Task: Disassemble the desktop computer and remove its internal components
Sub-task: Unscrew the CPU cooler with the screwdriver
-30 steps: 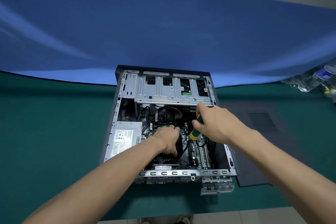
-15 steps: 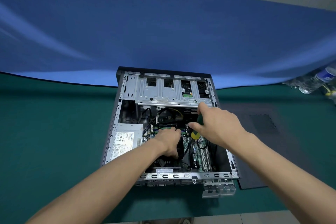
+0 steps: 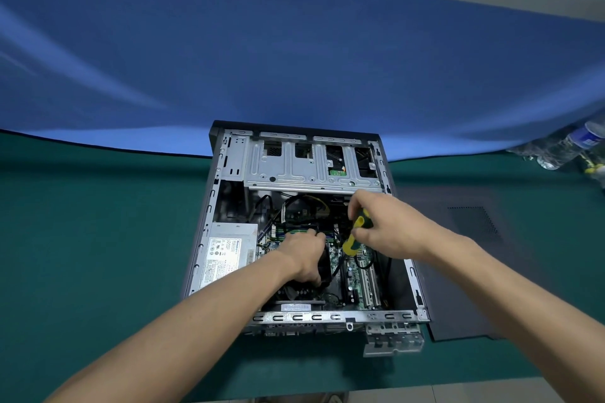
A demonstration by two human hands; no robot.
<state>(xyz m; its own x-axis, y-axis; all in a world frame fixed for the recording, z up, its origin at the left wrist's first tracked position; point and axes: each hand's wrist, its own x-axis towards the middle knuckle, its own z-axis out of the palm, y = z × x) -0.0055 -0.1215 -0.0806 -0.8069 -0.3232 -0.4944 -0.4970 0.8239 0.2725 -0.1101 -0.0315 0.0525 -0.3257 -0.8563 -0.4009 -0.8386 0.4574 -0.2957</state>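
Computer case (image 3: 296,173) lies open on its side on the green table (image 3: 98,239), side panel (image 3: 465,271) flat just to its right. The right hand (image 3: 389,232) grips a yellow-and-green screwdriver (image 3: 357,234) over the motherboard (image 3: 360,275). The left hand (image 3: 304,255) curls down around the black CPU cooler (image 3: 322,270) beside the power supply (image 3: 226,252). Water bottles (image 3: 569,147) lie far right

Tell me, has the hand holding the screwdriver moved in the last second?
Barely. The right hand stays just below the drive cage, but it has tilted the screwdriver so more of the yellow-green handle shows.
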